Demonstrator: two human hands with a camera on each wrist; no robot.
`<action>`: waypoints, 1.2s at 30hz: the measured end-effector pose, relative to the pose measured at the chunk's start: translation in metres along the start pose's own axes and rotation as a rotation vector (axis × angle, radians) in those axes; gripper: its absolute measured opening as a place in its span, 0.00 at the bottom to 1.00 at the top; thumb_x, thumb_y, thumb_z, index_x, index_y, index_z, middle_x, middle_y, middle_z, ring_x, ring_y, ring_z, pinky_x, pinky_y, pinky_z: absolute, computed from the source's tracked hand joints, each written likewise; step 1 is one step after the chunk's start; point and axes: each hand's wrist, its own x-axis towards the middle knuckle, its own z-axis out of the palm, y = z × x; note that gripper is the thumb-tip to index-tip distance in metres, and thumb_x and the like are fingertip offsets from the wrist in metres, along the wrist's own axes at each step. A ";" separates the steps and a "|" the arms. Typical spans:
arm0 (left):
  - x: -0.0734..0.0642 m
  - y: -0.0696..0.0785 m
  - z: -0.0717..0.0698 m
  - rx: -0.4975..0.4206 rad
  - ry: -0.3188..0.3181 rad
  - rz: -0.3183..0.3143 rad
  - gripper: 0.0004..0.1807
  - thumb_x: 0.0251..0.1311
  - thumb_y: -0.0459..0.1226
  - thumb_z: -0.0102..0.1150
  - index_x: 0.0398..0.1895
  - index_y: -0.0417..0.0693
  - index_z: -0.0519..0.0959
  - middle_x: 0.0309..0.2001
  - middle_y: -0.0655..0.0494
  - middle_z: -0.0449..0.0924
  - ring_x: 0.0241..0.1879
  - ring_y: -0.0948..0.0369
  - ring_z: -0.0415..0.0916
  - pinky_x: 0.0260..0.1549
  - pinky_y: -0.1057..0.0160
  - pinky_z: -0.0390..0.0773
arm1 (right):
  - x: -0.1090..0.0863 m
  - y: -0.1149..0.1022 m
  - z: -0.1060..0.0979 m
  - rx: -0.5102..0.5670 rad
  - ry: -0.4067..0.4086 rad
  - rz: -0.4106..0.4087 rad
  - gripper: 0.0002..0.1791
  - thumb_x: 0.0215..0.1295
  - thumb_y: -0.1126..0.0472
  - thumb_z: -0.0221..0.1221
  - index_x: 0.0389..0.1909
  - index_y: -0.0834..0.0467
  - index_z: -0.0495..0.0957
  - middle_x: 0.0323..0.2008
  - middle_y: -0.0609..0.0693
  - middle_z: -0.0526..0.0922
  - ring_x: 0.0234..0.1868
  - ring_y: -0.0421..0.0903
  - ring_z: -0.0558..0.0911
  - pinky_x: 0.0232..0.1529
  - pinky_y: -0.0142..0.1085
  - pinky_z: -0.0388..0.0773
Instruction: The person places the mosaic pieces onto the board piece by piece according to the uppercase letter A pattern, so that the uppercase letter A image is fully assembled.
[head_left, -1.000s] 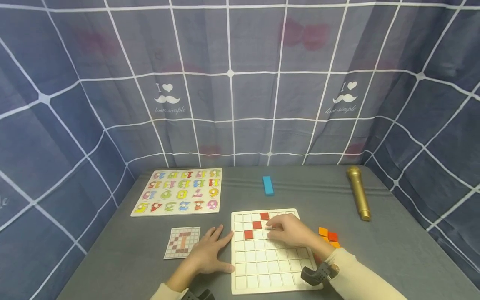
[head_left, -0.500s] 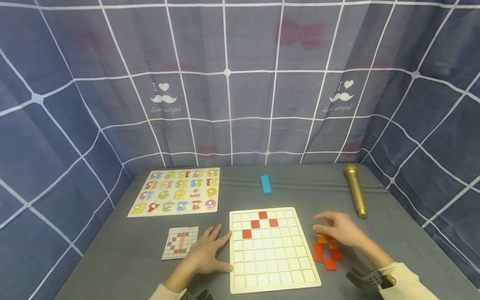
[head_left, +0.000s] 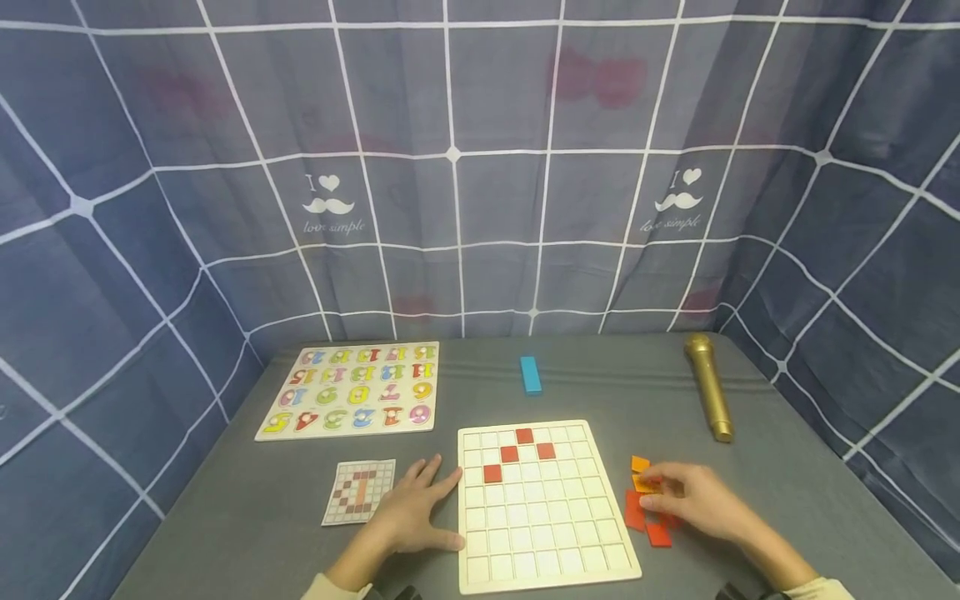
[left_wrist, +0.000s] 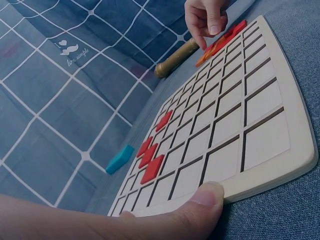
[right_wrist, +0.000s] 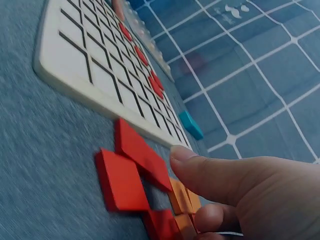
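Observation:
A pale wooden grid board lies in front of me, with several red square tiles seated in its upper cells. My left hand is spread along the board's left side; in the left wrist view its thumb touches the board's edge. To the right of the board is a small pile of red tiles and orange tiles. Over that pile my right hand reaches with relaxed fingers. The right wrist view shows its thumb apart from the fingers, above the tiles, with nothing visibly held.
Left of the board lies a small pattern card. Behind it is a number puzzle board. A blue block rests at the back and a gold microphone at the back right. A grid-patterned curtain encloses the table.
My right hand placed a red tile on the board, let go, and moved right, then forward-down over the tile pile. The left hand stays beside the board.

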 end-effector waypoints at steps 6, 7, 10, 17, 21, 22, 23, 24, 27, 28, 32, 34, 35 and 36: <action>0.001 -0.001 0.000 -0.011 -0.002 0.000 0.54 0.39 0.55 0.76 0.72 0.48 0.66 0.76 0.33 0.52 0.73 0.29 0.48 0.53 0.18 0.59 | -0.005 -0.005 0.008 0.006 -0.069 -0.071 0.19 0.58 0.51 0.69 0.46 0.57 0.84 0.19 0.34 0.71 0.20 0.25 0.65 0.20 0.24 0.65; 0.001 -0.001 0.000 -0.011 -0.002 -0.001 0.54 0.39 0.55 0.76 0.72 0.49 0.66 0.76 0.34 0.52 0.73 0.29 0.48 0.53 0.18 0.59 | -0.006 -0.006 0.009 0.006 -0.082 -0.072 0.19 0.58 0.51 0.69 0.46 0.58 0.84 0.18 0.33 0.69 0.19 0.25 0.64 0.19 0.24 0.64; 0.002 -0.002 0.001 -0.011 -0.003 -0.004 0.54 0.38 0.55 0.77 0.72 0.50 0.66 0.76 0.34 0.53 0.73 0.30 0.49 0.53 0.18 0.59 | -0.007 -0.008 0.011 0.004 -0.107 -0.072 0.22 0.57 0.49 0.69 0.48 0.58 0.83 0.15 0.31 0.66 0.16 0.25 0.62 0.17 0.23 0.61; 0.002 -0.002 0.001 -0.019 0.001 0.003 0.54 0.38 0.55 0.77 0.72 0.49 0.66 0.76 0.33 0.52 0.73 0.29 0.49 0.52 0.18 0.59 | -0.009 -0.010 0.017 -0.013 -0.101 -0.132 0.21 0.54 0.51 0.71 0.47 0.56 0.82 0.15 0.30 0.63 0.16 0.23 0.60 0.16 0.22 0.60; 0.001 -0.001 0.000 -0.019 0.005 0.005 0.54 0.38 0.55 0.77 0.71 0.48 0.66 0.75 0.33 0.53 0.73 0.29 0.49 0.52 0.17 0.59 | -0.009 -0.009 0.018 -0.027 -0.088 -0.159 0.19 0.53 0.51 0.71 0.45 0.55 0.83 0.15 0.29 0.63 0.16 0.23 0.60 0.17 0.22 0.60; 0.001 -0.001 0.000 -0.019 0.006 0.005 0.54 0.38 0.55 0.77 0.71 0.48 0.66 0.75 0.33 0.53 0.73 0.29 0.49 0.52 0.17 0.59 | -0.009 -0.009 0.018 -0.035 -0.084 -0.160 0.19 0.53 0.51 0.71 0.44 0.54 0.83 0.15 0.29 0.63 0.17 0.23 0.60 0.17 0.22 0.60; 0.001 -0.001 0.001 -0.019 0.006 0.005 0.54 0.38 0.55 0.77 0.71 0.48 0.66 0.75 0.33 0.53 0.73 0.29 0.49 0.52 0.17 0.59 | -0.009 -0.009 0.018 -0.042 -0.080 -0.161 0.19 0.53 0.51 0.71 0.44 0.54 0.83 0.15 0.29 0.64 0.17 0.23 0.60 0.17 0.22 0.60; 0.001 -0.001 0.001 -0.020 0.006 0.005 0.54 0.38 0.55 0.77 0.71 0.48 0.66 0.75 0.33 0.53 0.73 0.29 0.49 0.52 0.17 0.59 | -0.008 -0.009 0.018 -0.053 -0.075 -0.159 0.19 0.53 0.50 0.71 0.44 0.53 0.83 0.15 0.30 0.64 0.17 0.23 0.60 0.17 0.22 0.60; 0.002 -0.002 0.002 -0.023 0.002 0.000 0.54 0.38 0.55 0.77 0.72 0.49 0.66 0.76 0.34 0.52 0.73 0.30 0.48 0.53 0.18 0.58 | -0.008 -0.007 0.016 -0.088 -0.058 -0.144 0.19 0.53 0.49 0.71 0.43 0.52 0.83 0.15 0.30 0.65 0.17 0.23 0.60 0.17 0.22 0.60; 0.002 -0.002 0.002 -0.023 0.002 -0.002 0.54 0.38 0.55 0.77 0.72 0.50 0.66 0.76 0.34 0.52 0.73 0.30 0.48 0.53 0.18 0.58 | -0.007 -0.007 0.015 -0.100 -0.052 -0.140 0.19 0.53 0.48 0.71 0.43 0.51 0.83 0.15 0.30 0.65 0.17 0.23 0.60 0.18 0.22 0.60; 0.002 -0.001 0.002 -0.022 0.006 -0.003 0.54 0.37 0.55 0.77 0.71 0.49 0.67 0.76 0.34 0.53 0.73 0.30 0.49 0.52 0.18 0.59 | -0.007 -0.004 0.013 -0.149 -0.011 -0.145 0.18 0.53 0.47 0.71 0.42 0.50 0.83 0.15 0.29 0.64 0.17 0.23 0.60 0.18 0.22 0.59; 0.001 -0.001 0.001 -0.020 0.008 -0.003 0.54 0.38 0.55 0.77 0.71 0.49 0.66 0.76 0.34 0.53 0.73 0.30 0.49 0.52 0.17 0.58 | -0.007 -0.003 0.012 -0.182 0.012 -0.142 0.17 0.53 0.47 0.71 0.41 0.49 0.83 0.15 0.28 0.65 0.17 0.23 0.61 0.19 0.22 0.60; 0.001 -0.001 0.001 -0.020 0.008 -0.003 0.54 0.38 0.55 0.77 0.71 0.49 0.66 0.76 0.34 0.53 0.73 0.30 0.49 0.52 0.17 0.58 | -0.007 -0.003 0.012 -0.204 0.023 -0.132 0.16 0.53 0.46 0.71 0.41 0.48 0.83 0.15 0.28 0.65 0.17 0.23 0.61 0.19 0.22 0.60; 0.001 -0.001 0.001 -0.018 0.008 -0.003 0.53 0.38 0.55 0.77 0.71 0.49 0.66 0.76 0.34 0.53 0.73 0.30 0.49 0.52 0.17 0.58 | -0.006 -0.004 0.012 -0.226 0.032 -0.118 0.16 0.53 0.46 0.70 0.40 0.47 0.83 0.15 0.28 0.65 0.17 0.23 0.61 0.19 0.23 0.60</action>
